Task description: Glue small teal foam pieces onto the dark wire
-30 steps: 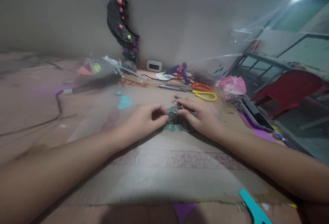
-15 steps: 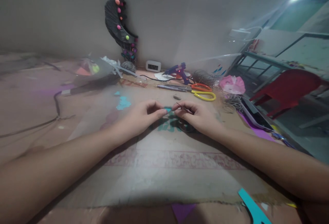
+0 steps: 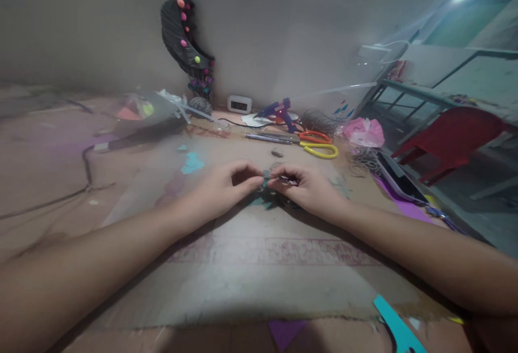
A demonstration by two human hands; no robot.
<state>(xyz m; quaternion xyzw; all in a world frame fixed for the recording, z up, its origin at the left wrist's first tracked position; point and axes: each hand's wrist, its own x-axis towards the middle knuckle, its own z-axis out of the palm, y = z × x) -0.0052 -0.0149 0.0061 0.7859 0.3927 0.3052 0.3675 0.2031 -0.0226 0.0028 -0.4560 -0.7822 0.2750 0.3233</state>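
Over the middle of the cardboard mat, both hands meet fingertip to fingertip. My left hand point(image 3: 238, 183) pinches a small teal piece point(image 3: 266, 176), which looks like cut paper, between thumb and forefinger. Against its right side, my right hand point(image 3: 303, 185) is closed in a pinch. Something thin and dark shows between its fingers, too small to make out. Below the hands, teal cut pieces point(image 3: 261, 202) lie on the mat, partly hidden by fingers and shadow. To the left is a heap of light-blue scraps point(image 3: 192, 163).
Behind the hands lie scissors point(image 3: 319, 145), a glue gun point(image 3: 281, 113), a small digital clock point(image 3: 239, 104) and grey yarn point(image 3: 318, 122). A phone point(image 3: 400, 177) rests at the right edge. Turquoise scissors or a cutter-like strip point(image 3: 399, 323) sits front right. A dark crescent ornament point(image 3: 176, 32) hangs on the wall.
My right fingertips have moved slightly left, up against the teal piece. The thin dark strand that stuck out above them is now mostly hidden. The view has shifted slightly.
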